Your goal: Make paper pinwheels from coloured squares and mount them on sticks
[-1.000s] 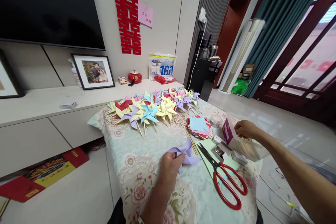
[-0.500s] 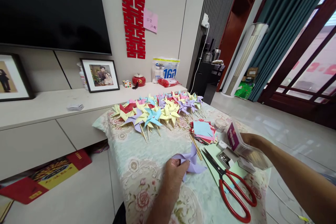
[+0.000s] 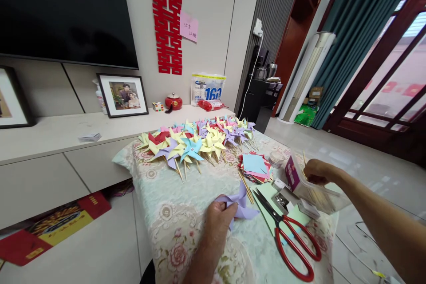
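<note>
My left hand [image 3: 218,218] pinches a purple paper pinwheel [image 3: 245,208] low over the tablecloth; no stick shows on it. My right hand [image 3: 318,172] is at the top of a clear plastic box [image 3: 293,174] with a purple label, its fingers closed on a thin wooden stick [image 3: 304,159] that points upward. More sticks [image 3: 319,197] lie inside the box. Between my hands are large red-handled scissors [image 3: 282,218], lying partly on green paper [image 3: 266,206]. Near them sit an open small box of metal pins [image 3: 282,200] and a few loose sticks [image 3: 246,188].
Several finished pinwheels [image 3: 191,148] on sticks crowd the far side of the cloth-covered table [image 3: 166,239]. A stack of coloured paper squares [image 3: 254,164] and a round clear container [image 3: 277,158] lie nearer the right. Behind runs a white cabinet [image 3: 66,135] with framed photos.
My right hand has risen from inside the plastic box to its top, with a stick now showing in its fingers. The left hand still holds the purple pinwheel.
</note>
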Action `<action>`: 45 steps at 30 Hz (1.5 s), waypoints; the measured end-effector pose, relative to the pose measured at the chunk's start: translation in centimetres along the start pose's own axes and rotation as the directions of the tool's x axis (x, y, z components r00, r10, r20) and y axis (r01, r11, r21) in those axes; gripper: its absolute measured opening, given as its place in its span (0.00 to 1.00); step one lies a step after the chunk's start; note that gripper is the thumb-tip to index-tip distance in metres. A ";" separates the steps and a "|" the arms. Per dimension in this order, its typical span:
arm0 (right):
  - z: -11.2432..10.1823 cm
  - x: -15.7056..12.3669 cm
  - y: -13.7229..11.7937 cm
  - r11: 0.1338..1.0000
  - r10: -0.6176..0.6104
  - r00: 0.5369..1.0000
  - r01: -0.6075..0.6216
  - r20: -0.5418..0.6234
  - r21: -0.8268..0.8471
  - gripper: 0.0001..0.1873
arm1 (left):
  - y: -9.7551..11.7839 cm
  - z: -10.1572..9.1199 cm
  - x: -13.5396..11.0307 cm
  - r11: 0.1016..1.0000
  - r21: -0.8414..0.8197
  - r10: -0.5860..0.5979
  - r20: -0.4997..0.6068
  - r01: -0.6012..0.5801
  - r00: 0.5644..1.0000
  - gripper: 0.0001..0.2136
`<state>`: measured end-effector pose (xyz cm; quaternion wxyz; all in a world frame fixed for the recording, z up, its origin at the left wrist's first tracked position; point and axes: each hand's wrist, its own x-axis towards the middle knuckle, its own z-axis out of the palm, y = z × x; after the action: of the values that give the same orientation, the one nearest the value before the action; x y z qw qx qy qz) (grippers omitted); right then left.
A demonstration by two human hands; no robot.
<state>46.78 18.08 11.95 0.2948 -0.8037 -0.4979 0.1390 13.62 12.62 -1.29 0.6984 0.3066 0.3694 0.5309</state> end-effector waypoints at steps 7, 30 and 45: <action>0.8 -7.0 -3.5 0.997 -0.064 0.971 0.053 0.231 0.050 0.08 | 1.6 -0.2 -1.0 0.988 -0.144 0.070 0.048 -0.062 0.996 0.12; 9.7 -29.1 -5.1 0.708 -0.443 0.806 0.045 0.393 0.705 0.19 | 4.0 -2.9 -14.4 0.808 0.540 0.224 0.089 -0.236 0.971 0.01; 10.3 -30.6 -3.1 0.551 -0.406 0.862 -0.035 0.304 0.834 0.09 | 4.8 -2.7 -16.9 0.711 0.661 0.158 0.182 -0.240 0.970 0.11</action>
<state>25.00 -4.50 3.59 0.5165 -0.4576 -0.5164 0.5071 6.11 -2.39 4.45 0.4964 0.6071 0.4624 0.4137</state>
